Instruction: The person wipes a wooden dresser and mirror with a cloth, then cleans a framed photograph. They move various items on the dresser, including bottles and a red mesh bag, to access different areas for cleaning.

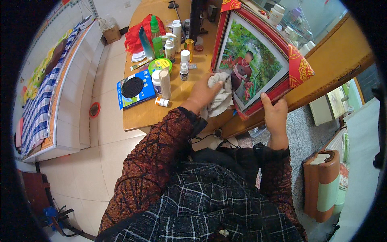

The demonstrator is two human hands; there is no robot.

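Note:
My right hand (pixel 274 116) grips the lower edge of a red picture frame (pixel 260 113), its thumb on the front side. The frame stands tilted at the right of the wooden desk, with red and gold paper corners, and holds a photograph (pixel 263 51) of a person among green plants. My left hand (pixel 203 92) is closed on a crumpled pale cloth (pixel 220 99), pressed against the frame's lower left part. Left of that hand are a small dropper bottle (pixel 184 72), a white bottle lying on its side (pixel 162 102) and a blue box (pixel 142 90) with a black mosquito coil (pixel 132 87).
Further back on the desk (pixel 136 119) stand a green bottle (pixel 157 42), a white pump bottle (pixel 170 50) and a red mesh cloth (pixel 133 36). More bottles stand on glass shelving behind the frame. A brown and green sofa arm (pixel 323 184) is at the right.

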